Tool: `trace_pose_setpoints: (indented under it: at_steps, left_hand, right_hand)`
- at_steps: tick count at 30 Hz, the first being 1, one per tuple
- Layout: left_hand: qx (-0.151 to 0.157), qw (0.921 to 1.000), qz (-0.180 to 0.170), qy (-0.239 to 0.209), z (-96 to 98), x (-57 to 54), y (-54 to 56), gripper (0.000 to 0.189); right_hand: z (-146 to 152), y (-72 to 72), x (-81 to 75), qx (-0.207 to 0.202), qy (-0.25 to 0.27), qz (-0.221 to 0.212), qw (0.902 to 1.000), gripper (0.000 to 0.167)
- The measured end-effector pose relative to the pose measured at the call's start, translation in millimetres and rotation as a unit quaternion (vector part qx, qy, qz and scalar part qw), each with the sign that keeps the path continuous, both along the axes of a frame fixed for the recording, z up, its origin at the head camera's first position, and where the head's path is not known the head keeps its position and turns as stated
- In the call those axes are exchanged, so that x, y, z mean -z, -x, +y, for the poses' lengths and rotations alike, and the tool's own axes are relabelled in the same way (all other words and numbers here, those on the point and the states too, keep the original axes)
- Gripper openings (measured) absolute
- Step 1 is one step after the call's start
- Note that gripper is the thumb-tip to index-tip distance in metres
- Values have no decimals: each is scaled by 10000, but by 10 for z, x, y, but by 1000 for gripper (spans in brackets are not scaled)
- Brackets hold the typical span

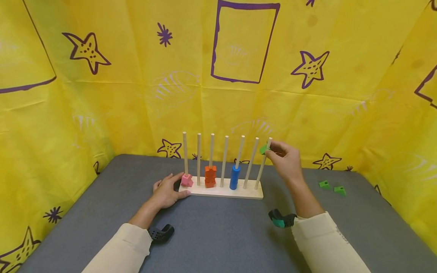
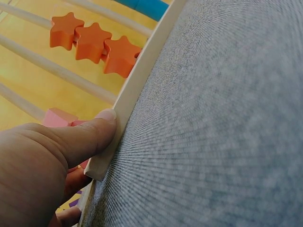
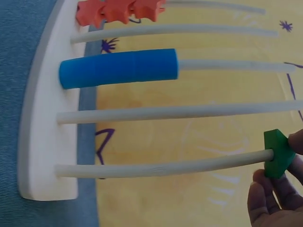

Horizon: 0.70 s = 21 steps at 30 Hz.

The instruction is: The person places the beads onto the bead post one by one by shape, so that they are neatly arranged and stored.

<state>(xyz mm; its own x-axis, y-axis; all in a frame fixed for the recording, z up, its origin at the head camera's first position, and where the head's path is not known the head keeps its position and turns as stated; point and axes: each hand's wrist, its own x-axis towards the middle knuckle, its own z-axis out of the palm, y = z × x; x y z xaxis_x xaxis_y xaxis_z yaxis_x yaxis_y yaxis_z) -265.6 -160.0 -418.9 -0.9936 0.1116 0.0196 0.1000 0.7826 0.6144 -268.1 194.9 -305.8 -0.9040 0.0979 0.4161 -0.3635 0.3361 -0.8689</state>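
A wooden stacking board [image 1: 222,193] with a row of upright pegs stands on the table. My left hand [image 1: 168,192] grips its left end, thumb [image 2: 105,124] along the front edge. Over at the rightmost peg [image 3: 161,170], my right hand [image 1: 287,159] pinches a green triangular block [image 3: 278,153]. The peg's tip meets the hole in that block; whether it is fully through is hard to tell. Pink pieces [image 1: 186,180] sit low on the leftmost peg. Stacked orange stars [image 1: 210,177] and a blue cylinder stack [image 1: 234,178] fill two other pegs.
Two loose green blocks [image 1: 324,185] lie on the grey table [image 1: 218,235] to the right. A yellow patterned cloth [image 1: 136,106] hangs behind and along the sides. Black wrist mounts [image 1: 163,233] stick out from both sleeves.
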Motion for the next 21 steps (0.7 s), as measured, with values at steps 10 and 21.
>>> trace_pose_setpoints:
  at_steps: [10,21]
  left_hand:
    - [17,10000,34,54,-4,17,13,80]
    - [3,9999,47,122,-7,24,14,81]
  right_hand:
    - [-4,2,252,28,-102,-116,9999,24]
    - [-2,-3,608,130,-298,-515,9981,27]
